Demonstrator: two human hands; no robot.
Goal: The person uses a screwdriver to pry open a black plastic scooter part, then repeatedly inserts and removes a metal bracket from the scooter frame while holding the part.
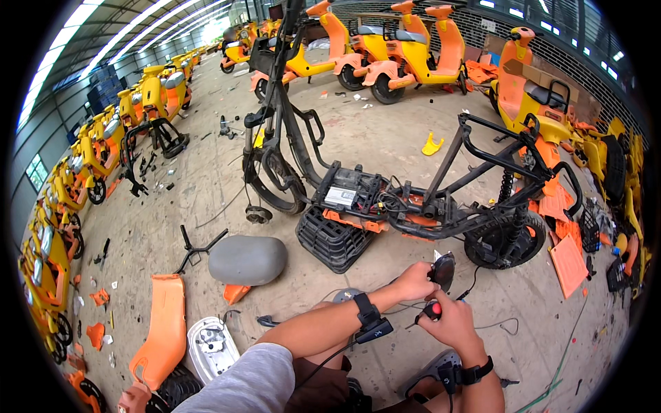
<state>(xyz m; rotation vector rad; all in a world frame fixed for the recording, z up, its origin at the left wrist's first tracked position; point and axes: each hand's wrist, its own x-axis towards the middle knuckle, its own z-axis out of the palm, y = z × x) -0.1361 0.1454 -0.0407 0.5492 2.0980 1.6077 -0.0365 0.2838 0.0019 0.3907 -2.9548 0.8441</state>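
Note:
My left hand [414, 281] is closed on a dark, glossy oval part [445, 271], whose kind I cannot make out. Just below it, my right hand [453, 321] grips a black handle with a red end [434, 310]; it looks like a screwdriver, though its shaft is hard to see. Both hands are close together, with thin cables around them. Beyond them stands a stripped black scooter frame [475, 158], its rear wheel [506, 241] to the right of my hands. A black plastic basket [334, 241] lies under the frame's middle.
On the floor to the left are a grey seat [246, 260], an orange body panel [164, 323] and a white tray-like shell [212, 344]. Yellow and orange scooters [413, 51] stand behind the frame and along the left. Loose panels [570, 265] pile up on the right.

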